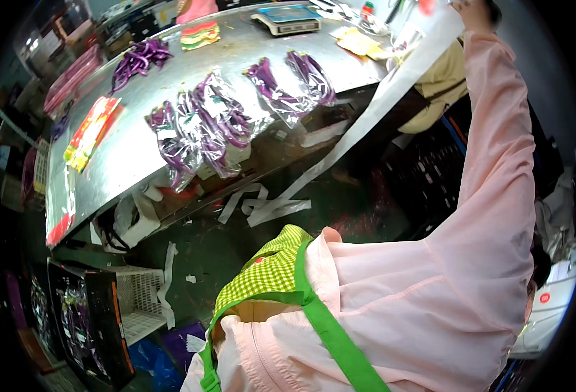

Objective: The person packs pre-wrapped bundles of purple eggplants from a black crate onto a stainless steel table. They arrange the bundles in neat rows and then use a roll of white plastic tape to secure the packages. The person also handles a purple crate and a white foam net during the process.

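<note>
My right hand (pixel 475 17) is raised at the upper right rim, with the pink sleeve stretched out below it. Its fingers meet the upper end of a long white paper strip (pixel 381 100), but whether they grip it is unclear at the picture's edge. The strip hangs past the table and lies in loose folds on the floor. My left hand is out of view. Before me stands a metal-topped table (pixel 126 157). Along its near edge lie several clear bags of long purple eggplants (pixel 214 122); two more bagged bunches (pixel 288 88) lie farther right.
Loose eggplants (pixel 141 61), a flat printed packet (pixel 89 132), a smaller packet (pixel 199 35) and a weighing scale (pixel 288 20) occupy the table. Below left, a black crate (pixel 89 318) holds bagged eggplants beside a white basket (pixel 138 304). Beige cloth (pixel 437 78) hangs near the strip. Another person's pink clothing (pixel 197 11) shows behind the table.
</note>
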Demonstrator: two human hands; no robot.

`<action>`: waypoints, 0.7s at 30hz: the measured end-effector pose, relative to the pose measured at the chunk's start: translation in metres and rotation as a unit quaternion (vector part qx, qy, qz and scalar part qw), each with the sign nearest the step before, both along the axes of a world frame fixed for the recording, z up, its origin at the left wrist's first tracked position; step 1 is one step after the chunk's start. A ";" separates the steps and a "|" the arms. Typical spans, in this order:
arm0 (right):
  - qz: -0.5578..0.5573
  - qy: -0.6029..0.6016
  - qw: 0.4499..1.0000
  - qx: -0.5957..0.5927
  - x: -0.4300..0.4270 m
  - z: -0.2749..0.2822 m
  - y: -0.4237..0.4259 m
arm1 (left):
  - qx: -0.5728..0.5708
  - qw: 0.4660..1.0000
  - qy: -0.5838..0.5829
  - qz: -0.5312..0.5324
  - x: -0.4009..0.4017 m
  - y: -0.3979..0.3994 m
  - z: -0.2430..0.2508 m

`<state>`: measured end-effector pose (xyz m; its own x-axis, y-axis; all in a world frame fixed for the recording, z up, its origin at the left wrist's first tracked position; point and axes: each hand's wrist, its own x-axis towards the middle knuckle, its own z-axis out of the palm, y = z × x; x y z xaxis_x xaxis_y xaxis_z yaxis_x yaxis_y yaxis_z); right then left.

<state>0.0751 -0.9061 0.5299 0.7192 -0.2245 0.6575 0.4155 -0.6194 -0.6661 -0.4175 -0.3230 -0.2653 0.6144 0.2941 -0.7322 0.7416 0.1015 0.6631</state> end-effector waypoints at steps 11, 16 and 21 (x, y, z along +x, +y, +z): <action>0.043 0.028 0.998 0.047 -0.072 0.009 -0.025 | -0.051 0.993 0.110 0.007 -0.060 0.032 0.018; 0.033 0.046 0.998 0.034 -0.121 0.027 -0.051 | -0.071 0.991 0.114 0.002 -0.042 0.027 -0.002; 0.033 0.085 0.996 0.019 -0.182 0.037 -0.082 | -0.102 0.992 0.071 -0.010 -0.003 0.021 -0.022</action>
